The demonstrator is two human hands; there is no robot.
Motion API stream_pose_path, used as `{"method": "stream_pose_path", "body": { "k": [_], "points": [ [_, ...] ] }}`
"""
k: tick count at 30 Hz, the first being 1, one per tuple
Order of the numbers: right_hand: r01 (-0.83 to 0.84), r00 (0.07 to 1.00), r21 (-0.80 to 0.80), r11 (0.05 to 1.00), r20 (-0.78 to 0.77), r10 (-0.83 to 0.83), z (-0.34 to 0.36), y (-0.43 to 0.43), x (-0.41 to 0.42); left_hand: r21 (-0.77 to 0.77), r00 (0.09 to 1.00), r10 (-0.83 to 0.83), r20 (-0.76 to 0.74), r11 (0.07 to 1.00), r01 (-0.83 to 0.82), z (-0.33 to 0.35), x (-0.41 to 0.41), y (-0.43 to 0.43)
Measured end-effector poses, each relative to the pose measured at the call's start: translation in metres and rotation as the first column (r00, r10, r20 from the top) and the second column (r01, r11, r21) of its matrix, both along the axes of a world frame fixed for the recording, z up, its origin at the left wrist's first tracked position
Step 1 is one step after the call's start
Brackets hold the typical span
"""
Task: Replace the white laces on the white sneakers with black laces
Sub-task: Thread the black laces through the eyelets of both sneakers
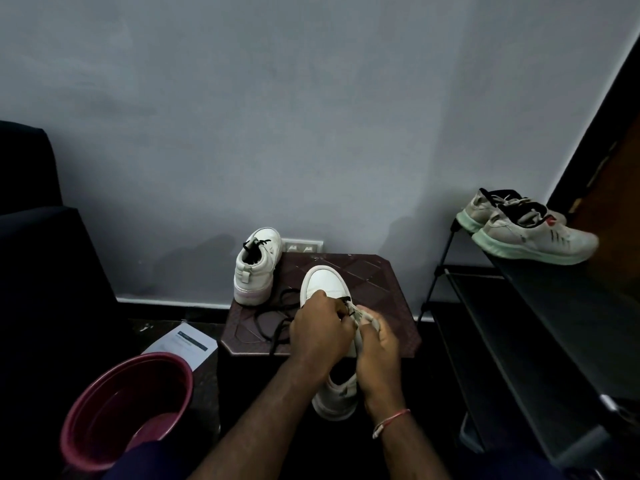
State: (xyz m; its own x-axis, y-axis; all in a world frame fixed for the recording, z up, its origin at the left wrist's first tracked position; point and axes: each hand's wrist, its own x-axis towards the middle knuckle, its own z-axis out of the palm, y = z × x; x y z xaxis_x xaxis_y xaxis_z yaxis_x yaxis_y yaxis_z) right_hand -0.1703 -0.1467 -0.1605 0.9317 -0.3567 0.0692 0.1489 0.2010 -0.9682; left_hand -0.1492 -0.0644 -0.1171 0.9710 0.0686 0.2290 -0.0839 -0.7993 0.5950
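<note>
**Both hands pinching in at the eyelets**

Left hand (320,329) is pinching what looks like the black lace (277,329) at the near sneaker (325,284), while the right hand (377,344) is curling round its upper, steadying it. The heel is hanging off the stool (381,282). Slack lace is lying looped on the stool beside the second sneaker (258,268), already black-laced. I'm thinking a hard tug risks knotting those loops, or tipping the overhanging shoe off the edge.

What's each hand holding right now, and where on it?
Left hand pinches the black lace at the front eyelets of the sneaker. Right hand grips the sneaker's upper beside them; the fingers hide the exact part.
</note>
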Motion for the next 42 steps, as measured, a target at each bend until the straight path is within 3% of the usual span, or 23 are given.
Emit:
{"method": "stream_pose_path", "body": {
  "k": [4,6,16,24,28,35,37,40,42],
  "points": [
    [0.015,1.000,-0.118,0.993,0.023,-0.012,0.000,0.002,0.001,0.129,0.996,-0.057,0.070,0.991,0.047,0.001,0.001,0.004],
    [-0.011,0.999,-0.200,0.980,0.044,0.020,0.005,0.003,0.001,0.123,0.994,-0.041,0.103,0.992,0.028,0.007,-0.002,0.008],
    [-0.031,0.999,-0.409,0.912,0.012,0.039,-0.008,-0.003,-0.004,0.221,0.999,-0.028,0.023,0.975,0.022,0.007,-0.006,-0.001],
    [-0.111,0.992,-0.027,0.994,-0.055,0.109,0.008,-0.015,0.010,0.215,1.000,-0.016,0.000,0.977,0.016,0.003,0.001,-0.001],
    [-0.166,0.981,-0.052,0.985,-0.111,0.160,0.001,-0.024,0.023,0.153,1.000,-0.002,0.008,0.988,0.001,0.000,0.002,0.000],
    [-0.091,0.992,-0.196,0.976,-0.101,0.073,0.005,-0.024,0.032,0.132,0.998,0.002,0.070,0.991,-0.011,-0.009,-0.002,-0.001],
    [0.003,0.999,-0.065,0.998,-0.047,-0.006,0.019,-0.022,0.032,0.103,0.997,-0.019,0.079,0.995,0.011,-0.014,-0.001,-0.002],
    [0.113,0.985,0.312,0.943,0.089,-0.147,0.056,-0.032,0.038,0.116,0.995,-0.036,0.093,0.993,0.025,-0.017,0.001,-0.003],
    [0.181,0.964,0.330,0.927,0.128,-0.234,0.077,-0.046,0.042,0.128,0.992,-0.064,0.108,0.991,0.050,-0.017,0.001,-0.004]
  ]
}}
